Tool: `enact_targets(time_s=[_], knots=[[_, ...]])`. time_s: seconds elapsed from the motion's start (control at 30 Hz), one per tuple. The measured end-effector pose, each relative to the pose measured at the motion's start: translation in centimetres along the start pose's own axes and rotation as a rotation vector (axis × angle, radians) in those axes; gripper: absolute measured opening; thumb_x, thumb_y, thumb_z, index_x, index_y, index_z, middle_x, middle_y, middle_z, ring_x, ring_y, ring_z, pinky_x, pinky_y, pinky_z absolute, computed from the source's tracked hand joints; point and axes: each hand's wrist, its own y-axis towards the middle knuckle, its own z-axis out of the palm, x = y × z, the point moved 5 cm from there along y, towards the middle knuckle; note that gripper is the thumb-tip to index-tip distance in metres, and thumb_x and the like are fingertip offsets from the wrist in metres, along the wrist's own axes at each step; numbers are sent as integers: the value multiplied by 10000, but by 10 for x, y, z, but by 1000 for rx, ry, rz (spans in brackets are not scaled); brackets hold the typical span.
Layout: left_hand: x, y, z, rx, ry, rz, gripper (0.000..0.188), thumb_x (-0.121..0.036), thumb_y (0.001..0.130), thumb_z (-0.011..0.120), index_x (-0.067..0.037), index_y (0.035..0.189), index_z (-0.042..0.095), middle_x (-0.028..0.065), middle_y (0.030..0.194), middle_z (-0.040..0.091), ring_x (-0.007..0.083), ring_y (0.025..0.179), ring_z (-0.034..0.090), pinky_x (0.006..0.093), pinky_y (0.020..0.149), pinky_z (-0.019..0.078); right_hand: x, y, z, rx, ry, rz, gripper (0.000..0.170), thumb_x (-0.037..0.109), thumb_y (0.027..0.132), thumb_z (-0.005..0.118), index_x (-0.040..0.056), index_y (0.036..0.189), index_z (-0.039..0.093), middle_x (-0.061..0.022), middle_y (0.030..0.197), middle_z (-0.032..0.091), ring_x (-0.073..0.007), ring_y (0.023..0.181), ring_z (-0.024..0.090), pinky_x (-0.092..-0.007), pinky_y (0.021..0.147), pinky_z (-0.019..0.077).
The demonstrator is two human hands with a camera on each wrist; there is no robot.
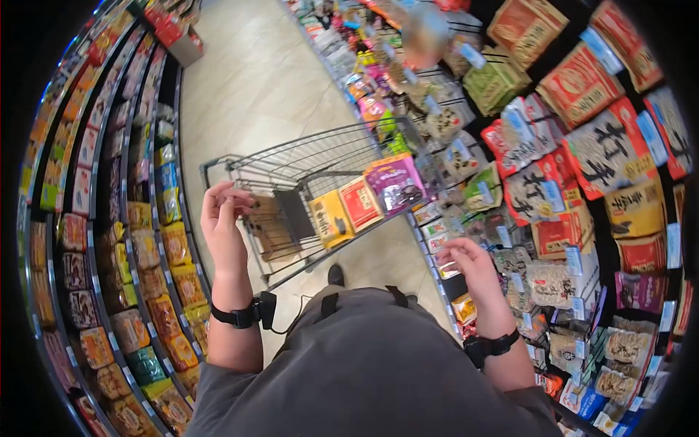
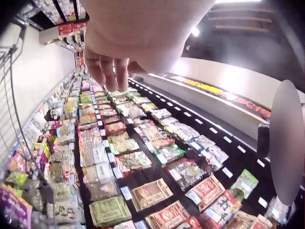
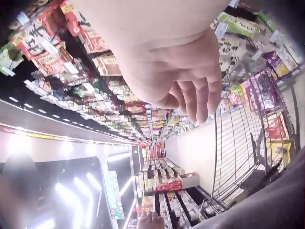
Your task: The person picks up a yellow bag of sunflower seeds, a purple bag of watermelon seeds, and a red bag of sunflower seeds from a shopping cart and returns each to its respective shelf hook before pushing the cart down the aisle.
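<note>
My left hand (image 1: 227,218) hangs over the near left corner of the wire shopping cart (image 1: 218,162), fingers loosely bent and holding nothing. On the other side, my right hand (image 1: 473,273) is raised beside the right-hand shelves, its fingers relaxed around no object, as the right wrist view also shows. Inside the cart, a yellow bag (image 1: 331,220), a red-and-cream bag (image 1: 360,204) and a purple bag (image 1: 395,186) lie side by side. A brown cardboard-like piece (image 1: 275,229) is under the left hand, next to a dark panel (image 1: 293,213).
Shelves of packaged food (image 1: 164,291) line the left side. Hanging and stacked bags (image 1: 608,146) with blue price tags fill the right side. A pale tiled floor (image 1: 240,73) runs ahead between them, with a red display box (image 1: 173,33) at the far left.
</note>
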Motion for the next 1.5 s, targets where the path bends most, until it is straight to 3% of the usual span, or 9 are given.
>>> enact_targets(time_s=[0.23, 0.43, 0.67, 1.03, 1.13, 1.2, 1.3, 1.37, 1.5], knots=[[43, 20, -127, -135, 22, -174, 204, -65, 955, 476, -14, 1133, 562, 100, 950, 664, 140, 803, 619, 259, 702, 489, 6, 71, 110, 154, -142, 70, 199, 118, 999, 515, 10, 1143, 600, -92, 1015, 684, -165, 918, 656, -306, 798, 521], [78, 23, -167, -147, 70, -372, 217, -75, 962, 468, -39, 1158, 553, 103, 988, 667, 163, 867, 649, 272, 710, 499, 1, 110, 166, 261, -203, 139, 201, 104, 1005, 502, 13, 1156, 600, -88, 1013, 683, -164, 915, 655, -306, 805, 525], [149, 25, -124, 59, 66, -585, 262, -50, 949, 456, -49, 1201, 528, 95, 1052, 652, 160, 933, 636, 279, 745, 490, -18, 145, 162, 252, -244, 293, 219, 122, 1007, 505, 16, 1181, 584, -96, 1049, 681, -178, 951, 663, -305, 821, 535], [390, -2, -32, 205, 192, -1026, 311, -136, 934, 531, -37, 1229, 533, 86, 1085, 648, 166, 942, 609, 289, 817, 489, -159, 300, 132, 295, -62, 668, 256, 155, 995, 498, 4, 1186, 576, -129, 1139, 664, -228, 1059, 650, -344, 867, 538], [453, -8, -13, 165, 82, -1214, 370, -168, 931, 552, -18, 1268, 522, 93, 1115, 624, 158, 1019, 578, 295, 855, 475, -223, 334, 127, 249, -116, 792, 279, 169, 991, 504, 11, 1213, 563, -133, 1184, 641, -232, 1087, 636, -354, 879, 533], [477, -8, -3, 89, 148, -1226, 380, -157, 909, 541, 16, 1247, 546, 124, 1086, 632, 191, 968, 587, 315, 846, 470, -268, 353, 119, 256, -144, 858, 294, 176, 988, 508, 15, 1229, 557, -128, 1203, 629, -234, 1095, 629, -362, 883, 531], [521, -20, 4, 34, 167, -1271, 506, -151, 890, 551, 24, 1356, 459, 179, 1163, 610, 240, 1033, 587, 340, 896, 464, -307, 371, 116, 154, -206, 978, 335, 189, 976, 510, 28, 1265, 560, -102, 1251, 605, -221, 1197, 573, -381, 961, 490], [522, -18, 13, 0, 283, -1308, 597, -142, 883, 547, 20, 1428, 366, 221, 1231, 580, 269, 1089, 583, 363, 906, 477, -322, 383, 119, 135, -213, 949, 370, 203, 957, 534, 52, 1294, 553, -73, 1244, 605, -199, 1192, 560, -363, 962, 468], [560, -33, 10, -142, 260, -1383, 600, -142, 886, 539, 28, 1431, 355, 203, 1197, 617, 273, 1048, 631, 361, 872, 507, -364, 405, 123, 241, -278, 903, 502, 221, 909, 578, 68, 1380, 503, -57, 1220, 596, -161, 1114, 544, -333, 926, 434]])
